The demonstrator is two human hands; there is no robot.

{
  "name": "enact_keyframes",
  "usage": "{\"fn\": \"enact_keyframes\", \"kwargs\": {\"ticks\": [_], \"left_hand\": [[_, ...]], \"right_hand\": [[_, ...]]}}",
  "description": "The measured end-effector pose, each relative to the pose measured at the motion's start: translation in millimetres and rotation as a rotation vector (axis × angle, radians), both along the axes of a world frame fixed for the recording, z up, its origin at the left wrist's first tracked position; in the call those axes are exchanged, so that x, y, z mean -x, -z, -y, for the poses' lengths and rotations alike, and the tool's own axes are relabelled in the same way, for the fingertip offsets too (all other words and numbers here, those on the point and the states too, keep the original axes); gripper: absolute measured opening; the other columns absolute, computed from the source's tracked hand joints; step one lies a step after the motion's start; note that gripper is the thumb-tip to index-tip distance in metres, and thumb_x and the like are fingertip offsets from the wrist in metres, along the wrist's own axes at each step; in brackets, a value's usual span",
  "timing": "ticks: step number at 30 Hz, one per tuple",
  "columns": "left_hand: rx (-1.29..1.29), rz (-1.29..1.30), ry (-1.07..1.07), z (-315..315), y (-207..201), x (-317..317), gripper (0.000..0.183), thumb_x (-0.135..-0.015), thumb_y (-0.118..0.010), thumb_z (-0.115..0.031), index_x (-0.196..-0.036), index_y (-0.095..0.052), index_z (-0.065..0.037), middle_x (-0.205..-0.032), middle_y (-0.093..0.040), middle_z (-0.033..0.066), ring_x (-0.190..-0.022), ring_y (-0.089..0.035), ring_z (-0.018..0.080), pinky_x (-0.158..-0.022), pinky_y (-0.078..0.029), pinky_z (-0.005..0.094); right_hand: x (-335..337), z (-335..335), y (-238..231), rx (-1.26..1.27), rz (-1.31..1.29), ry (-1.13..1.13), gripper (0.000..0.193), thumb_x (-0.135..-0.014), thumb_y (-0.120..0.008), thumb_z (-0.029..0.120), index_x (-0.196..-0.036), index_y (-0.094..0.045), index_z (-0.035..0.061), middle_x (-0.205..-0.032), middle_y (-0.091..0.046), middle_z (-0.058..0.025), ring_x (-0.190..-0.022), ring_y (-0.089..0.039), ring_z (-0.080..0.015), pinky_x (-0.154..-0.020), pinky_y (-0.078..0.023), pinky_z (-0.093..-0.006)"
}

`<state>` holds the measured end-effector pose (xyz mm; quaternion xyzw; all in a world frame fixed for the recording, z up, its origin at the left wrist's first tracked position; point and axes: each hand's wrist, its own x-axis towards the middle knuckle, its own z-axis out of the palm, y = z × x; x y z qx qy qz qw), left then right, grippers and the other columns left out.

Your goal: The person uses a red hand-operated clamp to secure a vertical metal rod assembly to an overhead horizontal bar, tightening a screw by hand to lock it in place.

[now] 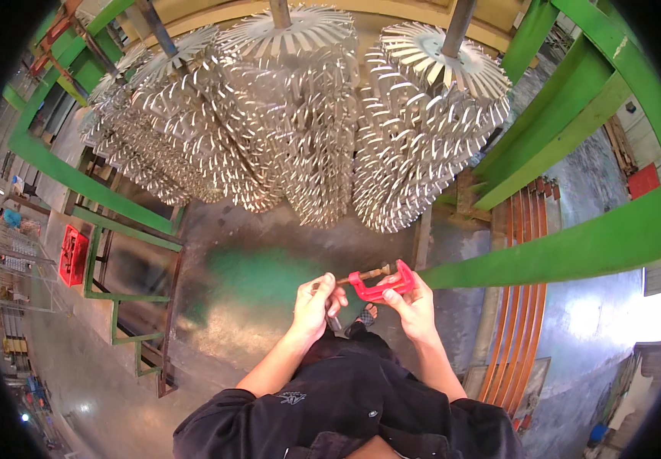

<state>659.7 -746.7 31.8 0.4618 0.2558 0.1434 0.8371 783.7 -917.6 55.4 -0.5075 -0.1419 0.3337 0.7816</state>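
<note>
In front of my body I hold a red C-clamp [380, 290] in both hands. My right hand [413, 307] is closed round the right end of its red frame. The fingers of my left hand [317, 306] pinch the clamp's screw at its left end. The threaded screw [377, 271] passes through the frame, and its brownish tip points right, apart from the frame's far jaw. Beyond my hands hang tall stacks of shiny, toothed metal discs [311, 145] on upright rods.
Green steel beams [545, 245] run close on my right, and a green frame with steps [135, 336] stands on the left. A red crate [74, 255] sits beside that frame. Long orange bars [515, 336] lie at the right. My shoe [365, 315] shows below the clamp.
</note>
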Motion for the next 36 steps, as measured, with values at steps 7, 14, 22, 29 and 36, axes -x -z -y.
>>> {"fn": "enact_keyframes", "kwargs": {"ticks": [7,14,22,29,36], "left_hand": [[-0.245,0.278,0.128,-17.2,-60.2,-64.0,0.046,-0.093,-0.075,-0.017,-0.131,-0.06,0.004,-0.099,-0.074,0.0108,-0.068,-0.064,0.009,-0.06,-0.052,0.0234],[-1.121,0.89,-0.175,-76.3,-177.3,-145.7,0.054,-0.079,-0.082,0.002,-0.124,-0.053,-0.007,-0.088,-0.072,0.0149,-0.074,-0.073,0.0276,-0.066,-0.059,0.036],[-1.978,0.781,-0.917,-120.5,-400.6,-303.3,0.022,-0.094,-0.07,-0.03,-0.097,-0.071,-0.008,-0.077,-0.07,0.0131,-0.068,-0.068,0.0335,-0.06,-0.051,0.0412],[-2.065,0.751,-0.989,-117.1,-414.2,-352.2,0.019,-0.092,-0.071,-0.029,-0.097,-0.07,-0.011,-0.081,-0.072,0.0097,-0.071,-0.069,0.0332,-0.058,-0.053,0.0422],[-2.077,0.748,-1.05,-108.2,-407.6,-358.9,0.019,-0.087,-0.078,-0.023,-0.097,-0.071,-0.01,-0.081,-0.071,0.0072,-0.067,-0.068,0.0277,-0.056,-0.052,0.0371]], "right_hand": [[-24.0,-42.9,-28.6,-0.191,0.047,0.159,0.032,-0.089,-0.077,0.005,-0.115,-0.058,0.0025,-0.11,-0.067,-0.0119,-0.106,-0.065,-0.0229,-0.099,-0.051,-0.0411],[-94.0,-82.0,-150.0,-0.189,0.749,0.588,0.04,-0.094,-0.073,0.011,-0.13,-0.061,-0.0029,-0.115,-0.068,-0.0111,-0.109,-0.064,-0.0213,-0.1,-0.048,-0.0368],[-242.5,-100.2,-356.2,-0.19,1.405,1.036,0.022,-0.093,-0.071,0.01,-0.114,-0.072,0.001,-0.101,-0.075,-0.0087,-0.09,-0.069,-0.0138,-0.085,-0.053,-0.0296],[-313.0,-132.0,-410.6,0.046,2.096,1.182,0.029,-0.081,-0.081,0.018,-0.108,-0.075,0.0098,-0.101,-0.07,-0.0044,-0.092,-0.065,-0.0227,-0.084,-0.05,-0.036],[-340.3,-137.1,-423.1,-0.009,2.408,1.303,0.028,-0.075,-0.083,0.019,-0.101,-0.074,0.0132,-0.104,-0.068,0.0008,-0.096,-0.061,-0.0236,-0.089,-0.046,-0.0413]]}}
